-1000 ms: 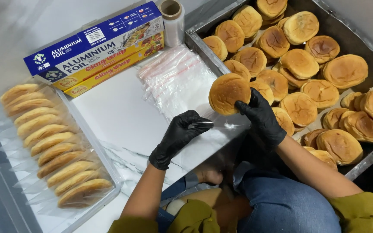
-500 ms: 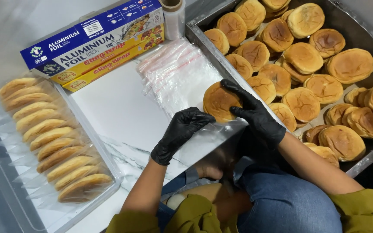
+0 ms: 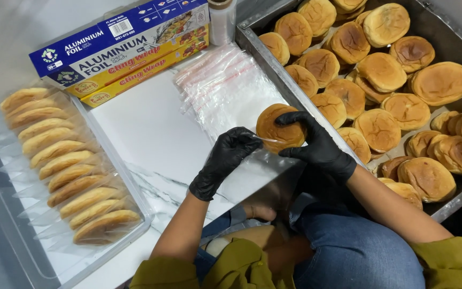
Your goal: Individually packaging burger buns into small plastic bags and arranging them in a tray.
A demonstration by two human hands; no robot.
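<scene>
I see the right hand (image 3: 316, 147) gripping a bun (image 3: 279, 128); the left hand's (image 3: 228, 160) fingers pinch what looks like a clear bag (image 3: 263, 160) just below it.

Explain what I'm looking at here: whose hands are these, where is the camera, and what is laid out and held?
The view comes from a camera worn on a person's head, looking down at their own black-gloved hands. The right hand holds a round bun; the left hand pinches a clear plastic bag beside it. To the right, a metal tray holds many loose buns. On the white surface lie a stack of clear bags and two long wrap boxes. At left, a clear bin holds bagged buns.
</scene>
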